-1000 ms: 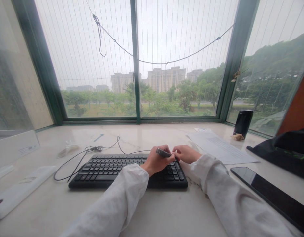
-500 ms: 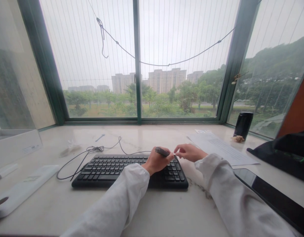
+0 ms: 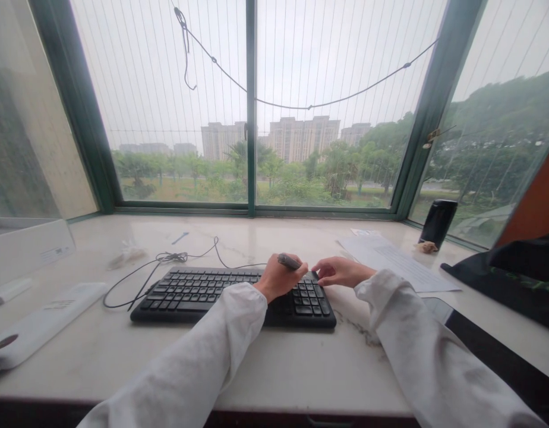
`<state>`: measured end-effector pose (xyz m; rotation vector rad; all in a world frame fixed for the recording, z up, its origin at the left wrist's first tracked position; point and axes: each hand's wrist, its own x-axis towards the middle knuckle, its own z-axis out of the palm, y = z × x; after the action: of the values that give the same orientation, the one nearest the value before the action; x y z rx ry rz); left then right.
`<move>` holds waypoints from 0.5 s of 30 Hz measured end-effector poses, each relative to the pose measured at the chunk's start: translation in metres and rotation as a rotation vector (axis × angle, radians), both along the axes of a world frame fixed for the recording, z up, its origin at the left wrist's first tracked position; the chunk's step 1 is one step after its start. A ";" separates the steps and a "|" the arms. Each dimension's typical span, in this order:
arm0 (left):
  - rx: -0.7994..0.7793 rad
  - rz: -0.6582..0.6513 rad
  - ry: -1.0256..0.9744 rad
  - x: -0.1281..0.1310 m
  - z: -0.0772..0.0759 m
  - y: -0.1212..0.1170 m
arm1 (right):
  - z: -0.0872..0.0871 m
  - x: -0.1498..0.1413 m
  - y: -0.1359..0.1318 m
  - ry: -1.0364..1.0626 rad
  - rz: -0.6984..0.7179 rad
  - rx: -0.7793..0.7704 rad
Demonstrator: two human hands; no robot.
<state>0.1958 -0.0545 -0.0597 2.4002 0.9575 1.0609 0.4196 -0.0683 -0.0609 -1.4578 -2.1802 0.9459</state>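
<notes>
I see my left hand [image 3: 278,279] with fingers clamped on a dark pen [image 3: 289,261] over the keyboard [image 3: 189,294]; right hand [image 3: 341,272] fingers loosely curled, holding nothing; pale bench [image 3: 301,368] meets big windows [image 3: 167,107].

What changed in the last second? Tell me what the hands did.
The right hand drew away from the left hand and the dark pen-like tool, letting go of its tip. It now hovers apart over the keyboard edge. The left hand's grip on the tool stayed; keyboard, cable, paper and black cup unchanged.
</notes>
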 end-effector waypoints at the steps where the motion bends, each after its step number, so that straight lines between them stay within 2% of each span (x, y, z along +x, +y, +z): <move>1: -0.010 0.019 -0.016 0.000 0.000 0.000 | 0.002 0.000 -0.001 -0.036 -0.005 0.031; 4: -0.030 0.059 -0.057 -0.001 0.001 -0.001 | 0.013 -0.004 -0.009 -0.115 -0.062 0.213; 8: -0.013 0.081 -0.058 0.000 0.005 -0.004 | 0.033 -0.020 -0.022 -0.047 -0.067 0.416; 11: 0.076 0.150 -0.003 -0.001 0.011 -0.006 | 0.041 -0.041 -0.032 0.194 0.022 0.404; 13: 0.151 0.150 0.045 -0.001 0.013 -0.009 | 0.040 -0.056 -0.035 0.373 0.113 0.337; 15: 0.202 0.128 0.081 0.000 0.012 -0.012 | 0.035 -0.072 -0.036 0.467 0.156 0.305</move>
<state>0.1956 -0.0661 -0.0477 2.5919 1.0919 1.1642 0.3479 -0.1039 -0.0261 -0.8370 -1.9933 0.8517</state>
